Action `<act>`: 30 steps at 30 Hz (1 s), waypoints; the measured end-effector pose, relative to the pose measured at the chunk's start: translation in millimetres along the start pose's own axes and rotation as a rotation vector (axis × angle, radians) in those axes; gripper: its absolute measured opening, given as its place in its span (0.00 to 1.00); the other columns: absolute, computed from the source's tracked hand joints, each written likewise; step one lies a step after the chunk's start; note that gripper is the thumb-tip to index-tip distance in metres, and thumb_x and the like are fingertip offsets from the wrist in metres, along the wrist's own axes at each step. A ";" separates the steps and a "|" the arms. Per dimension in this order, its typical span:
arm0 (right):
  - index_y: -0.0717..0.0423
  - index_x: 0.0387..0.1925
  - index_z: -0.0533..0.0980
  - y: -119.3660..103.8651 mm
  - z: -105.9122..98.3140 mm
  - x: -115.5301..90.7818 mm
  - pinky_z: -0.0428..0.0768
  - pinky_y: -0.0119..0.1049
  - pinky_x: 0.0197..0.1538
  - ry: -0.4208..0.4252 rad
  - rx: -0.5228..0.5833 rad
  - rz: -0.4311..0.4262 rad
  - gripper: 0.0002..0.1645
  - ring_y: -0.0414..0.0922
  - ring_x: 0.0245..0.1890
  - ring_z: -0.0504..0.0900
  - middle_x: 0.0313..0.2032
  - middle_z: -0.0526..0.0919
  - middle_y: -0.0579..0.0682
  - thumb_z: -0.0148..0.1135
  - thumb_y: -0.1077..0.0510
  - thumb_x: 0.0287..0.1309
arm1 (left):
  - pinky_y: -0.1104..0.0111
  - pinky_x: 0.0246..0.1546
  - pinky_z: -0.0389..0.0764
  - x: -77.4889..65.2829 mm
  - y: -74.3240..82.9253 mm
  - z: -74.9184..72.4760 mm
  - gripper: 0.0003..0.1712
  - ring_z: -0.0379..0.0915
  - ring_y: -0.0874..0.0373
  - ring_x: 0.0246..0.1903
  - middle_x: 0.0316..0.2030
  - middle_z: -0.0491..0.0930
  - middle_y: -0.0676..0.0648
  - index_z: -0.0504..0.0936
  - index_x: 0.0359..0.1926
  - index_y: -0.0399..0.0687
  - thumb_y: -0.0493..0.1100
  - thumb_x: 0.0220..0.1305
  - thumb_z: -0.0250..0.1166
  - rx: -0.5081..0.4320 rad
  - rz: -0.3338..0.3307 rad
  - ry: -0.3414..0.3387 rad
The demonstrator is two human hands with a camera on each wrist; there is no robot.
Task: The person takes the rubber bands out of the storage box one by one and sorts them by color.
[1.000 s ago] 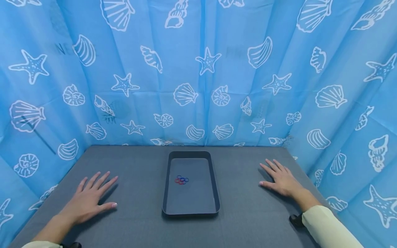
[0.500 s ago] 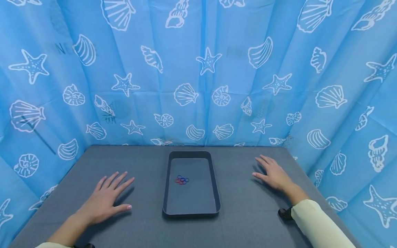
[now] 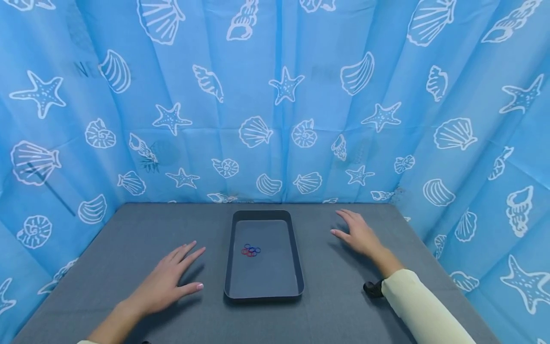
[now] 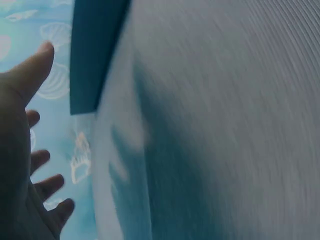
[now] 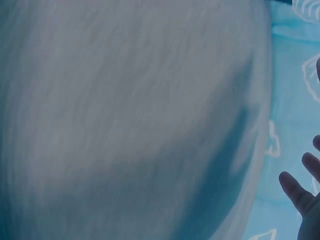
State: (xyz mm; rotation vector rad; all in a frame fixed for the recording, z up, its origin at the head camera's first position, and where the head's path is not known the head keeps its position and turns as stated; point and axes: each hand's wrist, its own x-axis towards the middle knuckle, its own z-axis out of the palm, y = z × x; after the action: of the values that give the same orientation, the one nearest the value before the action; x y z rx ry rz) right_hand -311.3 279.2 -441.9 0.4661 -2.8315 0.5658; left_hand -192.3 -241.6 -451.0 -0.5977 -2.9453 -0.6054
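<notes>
A dark grey rectangular tray [image 3: 264, 291] lies in the middle of the table in the head view. On its floor, left of centre, sits a small cluster of red and blue rings [image 3: 250, 251], several in all. My left hand [image 3: 165, 282] hovers left of the tray, fingers spread and holding nothing. To the tray's right, farther back, my right hand [image 3: 358, 234] is over the table, also with bare, extended fingers. The left wrist view has the tray's side [image 4: 95, 60] beyond the thumb. In the right wrist view only some fingers [image 5: 295, 190] show at the edge.
Grey cloth covers the table [image 3: 326, 306]. A blue curtain [image 3: 275, 105] with white shells and starfish hangs behind it and along both sides. A black strap piece [image 3: 373, 289] sits at the right wrist by the pale sleeve [image 3: 421, 306].
Both hands have moved inward toward the tray, the left one to the right and the right one to the left and slightly back. The tray and rings stay in place.
</notes>
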 end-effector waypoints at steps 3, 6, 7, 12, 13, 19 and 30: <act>0.62 0.67 0.65 -8.6 2.5 4.9 0.59 0.63 0.62 0.020 0.053 0.013 0.39 0.64 0.66 0.60 0.66 0.64 0.65 0.65 0.47 0.62 | 0.32 0.53 0.59 4.0 5.1 3.8 0.45 0.52 0.36 0.68 0.73 0.54 0.42 0.59 0.74 0.62 0.69 0.61 0.60 -0.117 -0.077 -0.016; 0.63 0.67 0.65 -15.8 4.5 8.8 0.59 0.62 0.63 0.041 0.115 0.033 0.39 0.64 0.66 0.61 0.66 0.65 0.66 0.65 0.48 0.61 | 0.32 0.55 0.58 8.2 11.4 6.2 0.44 0.51 0.35 0.68 0.72 0.54 0.40 0.59 0.74 0.58 0.66 0.63 0.60 -0.252 -0.132 -0.020; 0.63 0.67 0.65 -17.9 5.0 9.9 0.60 0.61 0.63 0.048 0.139 0.041 0.39 0.64 0.66 0.61 0.65 0.65 0.66 0.66 0.48 0.61 | 0.33 0.56 0.58 9.4 13.8 7.0 0.43 0.53 0.35 0.68 0.72 0.55 0.40 0.59 0.74 0.57 0.65 0.63 0.61 -0.299 -0.138 -0.016; 0.63 0.66 0.66 -29.2 7.8 14.7 0.66 0.60 0.59 0.085 0.242 0.067 0.38 0.63 0.62 0.67 0.63 0.68 0.66 0.67 0.50 0.60 | 0.42 0.57 0.66 14.0 25.5 11.7 0.39 0.65 0.39 0.62 0.69 0.60 0.39 0.61 0.73 0.55 0.57 0.66 0.63 -0.521 -0.162 -0.005; 0.63 0.66 0.66 -31.6 8.2 15.4 0.68 0.59 0.58 0.092 0.260 0.066 0.38 0.63 0.61 0.69 0.63 0.68 0.66 0.67 0.50 0.60 | 0.44 0.56 0.69 15.0 27.6 13.0 0.38 0.68 0.41 0.60 0.69 0.61 0.40 0.61 0.72 0.55 0.55 0.66 0.63 -0.556 -0.171 -0.001; 0.64 0.65 0.67 -45.5 11.6 18.5 0.72 0.58 0.54 0.102 0.388 0.080 0.36 0.62 0.57 0.73 0.59 0.73 0.65 0.66 0.52 0.61 | 0.49 0.50 0.75 20.9 35.3 20.0 0.35 0.74 0.48 0.54 0.65 0.67 0.40 0.65 0.70 0.52 0.51 0.66 0.64 -0.696 -0.229 0.018; 0.61 0.61 0.71 -78.7 19.6 28.0 0.78 0.50 0.49 0.076 0.560 0.148 0.30 0.56 0.52 0.78 0.53 0.78 0.62 0.66 0.52 0.62 | 0.57 0.44 0.78 30.1 39.0 28.0 0.32 0.75 0.48 0.49 0.62 0.69 0.36 0.68 0.68 0.46 0.45 0.65 0.65 -0.798 -0.202 0.032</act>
State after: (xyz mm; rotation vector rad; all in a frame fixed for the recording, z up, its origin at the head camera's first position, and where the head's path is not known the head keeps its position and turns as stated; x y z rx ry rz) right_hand -312.8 194.9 -425.6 0.3112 -2.6173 1.3852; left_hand -204.7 -186.7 -458.0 -0.3105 -2.6583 -1.8113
